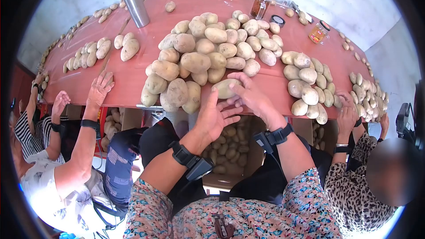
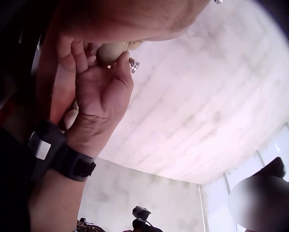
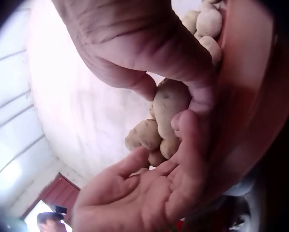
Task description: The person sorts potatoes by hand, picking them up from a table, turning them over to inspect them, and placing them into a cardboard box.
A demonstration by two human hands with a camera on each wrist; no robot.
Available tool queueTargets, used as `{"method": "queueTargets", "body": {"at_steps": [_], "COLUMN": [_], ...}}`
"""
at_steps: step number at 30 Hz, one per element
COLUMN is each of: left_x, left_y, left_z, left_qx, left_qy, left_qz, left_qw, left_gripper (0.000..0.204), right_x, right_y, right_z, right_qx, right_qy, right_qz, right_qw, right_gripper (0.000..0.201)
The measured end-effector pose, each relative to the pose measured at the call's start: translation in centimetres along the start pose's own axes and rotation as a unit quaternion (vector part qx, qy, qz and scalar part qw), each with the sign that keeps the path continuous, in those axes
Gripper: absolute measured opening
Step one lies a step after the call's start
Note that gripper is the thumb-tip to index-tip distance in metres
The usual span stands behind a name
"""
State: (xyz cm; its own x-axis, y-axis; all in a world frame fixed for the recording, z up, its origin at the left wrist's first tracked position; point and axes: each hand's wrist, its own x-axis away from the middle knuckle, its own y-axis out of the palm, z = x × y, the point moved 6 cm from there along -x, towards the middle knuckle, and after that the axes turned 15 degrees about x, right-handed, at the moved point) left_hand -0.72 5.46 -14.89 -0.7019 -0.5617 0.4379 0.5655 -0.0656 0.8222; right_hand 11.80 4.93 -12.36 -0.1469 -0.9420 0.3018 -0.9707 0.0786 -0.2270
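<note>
Over the table's front edge, my right hand (image 1: 258,100) pinches a pale oblong potato (image 1: 225,89) between thumb and fingers. Just below and left of it is my left hand (image 1: 211,118), palm turned up, fingers spread and slightly bent, the tips right by the potato's lower side. The right wrist view shows the right thumb (image 3: 143,86) against one side of the held potato (image 3: 171,99), with the left palm (image 3: 154,193) under it. Behind both hands rises a big heap of potatoes (image 1: 195,62) on the red table (image 1: 155,11).
A cardboard box of potatoes (image 1: 230,150) stands below, between my knees. Smaller groups of potatoes (image 1: 308,76) lie to the right, others (image 1: 90,55) to the left. A steel bottle (image 1: 135,5) and glass jar (image 1: 261,5) stand farther back. People sit on both sides, hands at the table.
</note>
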Motion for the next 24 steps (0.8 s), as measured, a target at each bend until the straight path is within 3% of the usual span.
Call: {"method": "queueTargets", "body": {"at_steps": [1, 6, 8, 9, 11, 14, 18, 20, 21, 23, 24], "left_x": [-0.2, -0.6, -0.4, -0.4, -0.3, 0.0, 0.5, 0.2, 0.4, 0.9, 1.0], "left_y": [-0.2, -0.5, -0.4, -0.4, -0.8, -0.9, -0.8, -1.1, -0.9, -0.2, 0.1], "left_z": [-0.3, -0.9, -0.5, -0.4, -0.1, 0.0, 0.1, -0.1, 0.0, 0.2, 0.2], "left_qx": [0.001, 0.025, 0.027, 0.027, 0.044, 0.019, -0.022, -0.032, -0.031, -0.072, -0.074], "left_qy": [-0.012, -0.01, 0.023, 0.024, 0.029, 0.033, 0.043, 0.031, 0.035, 0.035, 0.036], "left_qz": [-0.008, -0.023, -0.017, -0.017, 0.009, 0.006, 0.03, 0.024, 0.025, 0.038, 0.039], "left_qw": [1.0, 0.999, 0.999, 0.999, 0.999, 0.999, 0.998, 0.999, 0.999, 0.996, 0.996], "left_gripper": [0.055, 0.046, 0.042, 0.042, 0.039, 0.038, 0.037, 0.035, 0.035, 0.036, 0.036], "right_x": [0.1, 0.5, -0.1, -0.2, 0.4, 0.3, -0.7, 0.2, 0.0, -1.0, -1.3], "right_y": [0.3, -0.2, -1.0, -0.9, -1.6, -1.7, -0.1, 2.1, 2.5, 4.3, 4.9], "right_z": [-0.1, -0.9, -1.2, -1.5, -3.4, -5.5, -8.0, -10.7, -11.1, -11.1, -10.9], "right_qx": [0.077, 0.114, 0.345, 0.345, 0.311, 0.281, 0.319, 0.406, 0.405, 0.461, 0.494], "right_qy": [-0.008, -0.039, -0.127, -0.128, -0.214, -0.27, -0.308, -0.422, -0.425, -0.41, -0.405], "right_qz": [-0.022, 0.01, 0.105, 0.105, 0.229, 0.284, 0.265, 0.295, 0.293, 0.194, 0.199], "right_qw": [0.997, 0.993, 0.924, 0.924, 0.897, 0.876, 0.856, 0.755, 0.755, 0.763, 0.743], "right_gripper": [0.04, 0.025, 0.02, 0.02, 0.017, 0.018, 0.033, 0.052, 0.052, 0.065, 0.069]}}
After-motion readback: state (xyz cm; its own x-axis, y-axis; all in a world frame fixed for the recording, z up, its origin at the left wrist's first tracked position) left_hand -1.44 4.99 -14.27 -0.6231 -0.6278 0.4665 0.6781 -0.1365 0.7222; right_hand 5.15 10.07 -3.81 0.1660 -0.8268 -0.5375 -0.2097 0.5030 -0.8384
